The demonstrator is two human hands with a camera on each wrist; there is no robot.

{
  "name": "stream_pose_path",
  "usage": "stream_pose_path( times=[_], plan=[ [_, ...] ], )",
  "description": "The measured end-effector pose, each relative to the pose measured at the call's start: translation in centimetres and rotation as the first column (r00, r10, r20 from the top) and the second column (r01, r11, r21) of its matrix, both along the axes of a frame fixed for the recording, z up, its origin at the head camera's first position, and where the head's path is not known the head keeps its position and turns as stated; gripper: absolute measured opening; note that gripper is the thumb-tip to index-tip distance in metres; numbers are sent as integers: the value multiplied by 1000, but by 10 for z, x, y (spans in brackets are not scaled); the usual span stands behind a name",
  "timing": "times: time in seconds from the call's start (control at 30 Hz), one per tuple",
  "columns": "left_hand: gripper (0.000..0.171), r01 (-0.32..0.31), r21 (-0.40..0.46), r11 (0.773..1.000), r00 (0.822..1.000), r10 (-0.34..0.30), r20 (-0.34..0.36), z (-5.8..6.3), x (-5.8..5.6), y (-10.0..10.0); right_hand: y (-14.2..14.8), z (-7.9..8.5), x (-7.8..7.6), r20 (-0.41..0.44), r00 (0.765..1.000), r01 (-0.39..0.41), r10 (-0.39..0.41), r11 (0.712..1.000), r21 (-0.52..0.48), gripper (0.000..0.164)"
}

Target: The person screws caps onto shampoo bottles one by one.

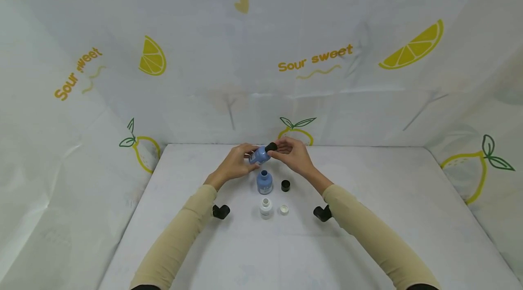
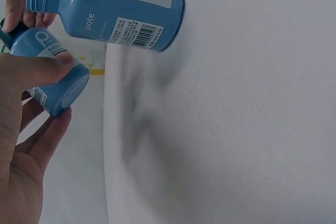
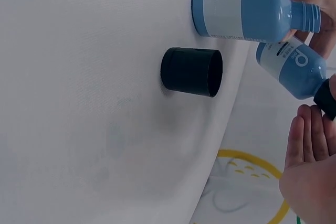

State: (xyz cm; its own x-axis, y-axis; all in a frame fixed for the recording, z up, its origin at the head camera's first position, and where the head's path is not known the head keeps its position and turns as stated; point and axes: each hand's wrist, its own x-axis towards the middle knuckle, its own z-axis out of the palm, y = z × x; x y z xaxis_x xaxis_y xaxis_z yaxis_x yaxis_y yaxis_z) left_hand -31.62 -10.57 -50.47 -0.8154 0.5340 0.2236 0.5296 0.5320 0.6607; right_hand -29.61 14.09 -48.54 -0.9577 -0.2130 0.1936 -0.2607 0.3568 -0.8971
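My left hand (image 1: 235, 161) holds a blue bottle (image 1: 259, 156) tilted above the back of the table, with the thumb across its label in the left wrist view. At the bottle's neck is a black cap (image 1: 271, 147), which my right hand (image 1: 295, 156) grips between thumb and fingers. Just in front stands a second blue bottle (image 1: 264, 184), upright and without a cap, its threaded neck (image 3: 312, 17) bare. Beside it a loose black cap (image 3: 191, 72) rests on the table. Whether the held cap is threaded on cannot be told.
Nearer the front stands an uncapped white bottle (image 1: 266, 209) with a white cap (image 1: 283, 209) to its right. Black angled objects lie by the left forearm (image 1: 221, 211) and the right forearm (image 1: 323, 213). A lemon-printed sheet (image 1: 261, 113) hangs behind the white table (image 1: 376, 190).
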Motion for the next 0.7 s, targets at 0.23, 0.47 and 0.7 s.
stream_pose_path(
  times=[0.23, 0.47, 0.7],
  plan=[
    [59, -1, -3, 1000, 1000, 1, 1, 1, 1, 0, -2, 0, 0, 9, 999, 52, -52, 998, 31, 36],
    [59, -3, 0, 1000, 1000, 3, -8, 1, 2, 0, -4, 0, -1, 6, 997, 75, -75, 996, 41, 37],
    [59, 2, -1, 1000, 1000, -2, 14, 2, 4, 1, -4, -1, 1, -3, 997, 82, -82, 995, 49, 37]
  ],
)
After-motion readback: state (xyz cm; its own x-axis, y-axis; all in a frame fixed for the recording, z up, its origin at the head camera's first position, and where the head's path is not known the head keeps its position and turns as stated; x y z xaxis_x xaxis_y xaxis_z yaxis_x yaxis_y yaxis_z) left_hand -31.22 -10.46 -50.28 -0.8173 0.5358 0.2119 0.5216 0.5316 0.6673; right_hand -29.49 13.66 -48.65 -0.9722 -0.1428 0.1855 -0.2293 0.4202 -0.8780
